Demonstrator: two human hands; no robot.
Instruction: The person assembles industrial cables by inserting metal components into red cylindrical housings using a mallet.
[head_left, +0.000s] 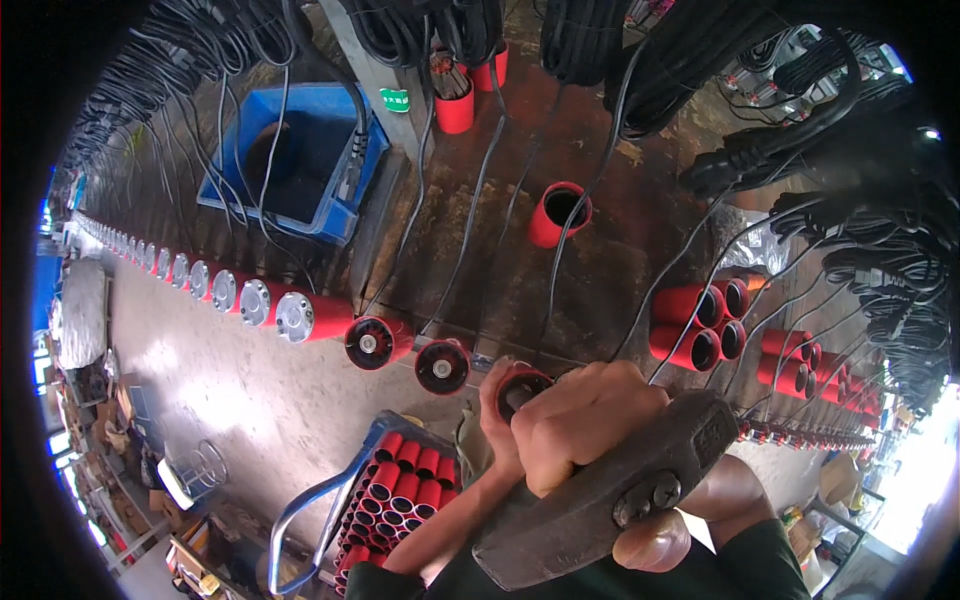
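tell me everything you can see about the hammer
The hammer has a heavy, dark grey metal head, worn and scuffed, blocky with a flat face at its upper right end. A round handle end with a wedge shows through the head's eye. It lies tilted across the lower middle of the view, just below the left hand. The right hand is partly hidden beneath it; its grip cannot be seen clearly.

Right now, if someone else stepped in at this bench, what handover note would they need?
Left hand: wrapped around a red cylinder at the bench edge, steadying it.
Right hand: gripping a hammer, head raised just above the left hand.
Done: a row of capped red cylinders lines the bench to the left; two more show dark open ends.
Left: loose red tubes on the bench, one upright, and a cart of red tubes below.
Cables hang over the bench.
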